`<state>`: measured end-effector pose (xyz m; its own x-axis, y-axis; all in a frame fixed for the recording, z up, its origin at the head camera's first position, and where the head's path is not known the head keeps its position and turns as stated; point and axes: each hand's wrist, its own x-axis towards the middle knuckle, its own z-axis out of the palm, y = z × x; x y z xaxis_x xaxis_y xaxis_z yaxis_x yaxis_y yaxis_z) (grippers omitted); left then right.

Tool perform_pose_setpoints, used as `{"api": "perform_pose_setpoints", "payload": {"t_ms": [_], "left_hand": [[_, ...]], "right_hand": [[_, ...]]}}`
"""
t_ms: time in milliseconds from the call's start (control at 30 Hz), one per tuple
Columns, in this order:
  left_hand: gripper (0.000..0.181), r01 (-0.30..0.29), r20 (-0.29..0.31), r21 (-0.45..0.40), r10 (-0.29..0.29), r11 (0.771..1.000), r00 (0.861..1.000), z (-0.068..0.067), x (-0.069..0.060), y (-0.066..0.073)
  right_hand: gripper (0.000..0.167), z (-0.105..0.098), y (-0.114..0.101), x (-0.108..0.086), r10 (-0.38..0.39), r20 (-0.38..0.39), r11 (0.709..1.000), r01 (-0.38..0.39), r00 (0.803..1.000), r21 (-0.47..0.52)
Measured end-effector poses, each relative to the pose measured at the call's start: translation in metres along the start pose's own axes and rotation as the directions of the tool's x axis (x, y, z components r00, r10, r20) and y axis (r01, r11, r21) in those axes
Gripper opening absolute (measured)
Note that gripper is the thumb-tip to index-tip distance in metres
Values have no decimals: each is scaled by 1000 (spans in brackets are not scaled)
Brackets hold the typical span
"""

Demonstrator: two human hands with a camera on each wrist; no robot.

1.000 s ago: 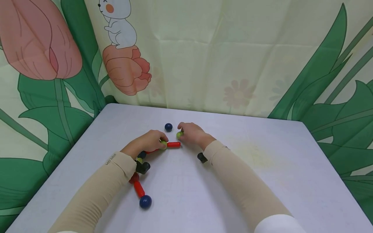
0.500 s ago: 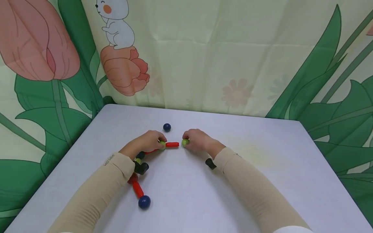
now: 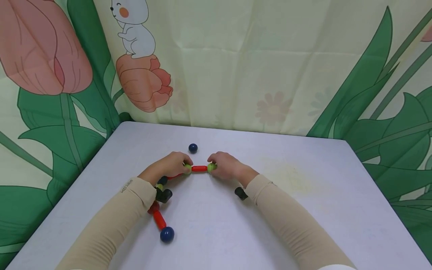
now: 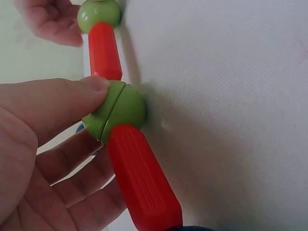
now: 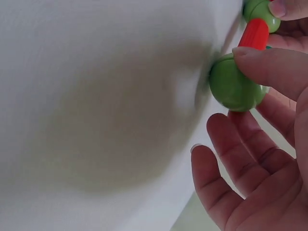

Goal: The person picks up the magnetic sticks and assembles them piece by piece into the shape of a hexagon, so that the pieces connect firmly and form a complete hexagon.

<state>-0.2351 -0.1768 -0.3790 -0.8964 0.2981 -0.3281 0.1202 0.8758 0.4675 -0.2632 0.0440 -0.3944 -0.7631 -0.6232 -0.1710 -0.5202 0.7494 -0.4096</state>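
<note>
1. Head view: a ribbed, plastic-looking red rod [image 3: 199, 168] spans the gap between a seamed, glossy green ball [image 4: 127, 108] and an outer glossy green ball [image 5: 236, 89], above the white table [image 3: 303, 210]; it meets both, though whether the outer joint is fixed I cannot tell
2. The left hand [image 3: 171, 164] pinches the seamed ball, thumb laid on it and the other fingers loosely bent behind; a second ribbed red rod [image 4: 144, 178] leads from that ball back into the chain
3. The right hand [image 3: 225, 165] pinches the outer ball, thumb across it, with some fingers curling free below; the hands stand apart from each other, the first rod between them
4. The step in hand looks like seating the outer ball on the rod; push straight along the rod's length, with the seamed ball braced as an anchor
5. Sideways pressure would likely swing the chain at its joints, so ball, rod and ball should stay in line
6. Both forearms, in beige sleeves [image 3: 290, 221], reach forward and angle inward; low wrists should help a level push
</note>
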Motion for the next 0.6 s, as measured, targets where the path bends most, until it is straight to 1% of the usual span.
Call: {"api": "perform_pose_setpoints", "payload": {"t_ms": [167,300,433,600], "left_hand": [[29,5,2,-3,-5,1000,1000,0,0,0],[29,13,2,2,-13,1000,1000,1,-1,1],[30,10,0,7,-10,1000,1000,1,-1,2],[29,4,2,12,-4,1000,1000,0,-1,1]], "right_hand": [[44,-5,2,-9,56,11,998,-56,998,-12],[46,-16,9,-24,42,10,998,-41,999,-36],[47,-27,22,-44,48,15,998,-47,999,-50],[47,-35,46,-76,119,33,993,-118,992,-23]]}}
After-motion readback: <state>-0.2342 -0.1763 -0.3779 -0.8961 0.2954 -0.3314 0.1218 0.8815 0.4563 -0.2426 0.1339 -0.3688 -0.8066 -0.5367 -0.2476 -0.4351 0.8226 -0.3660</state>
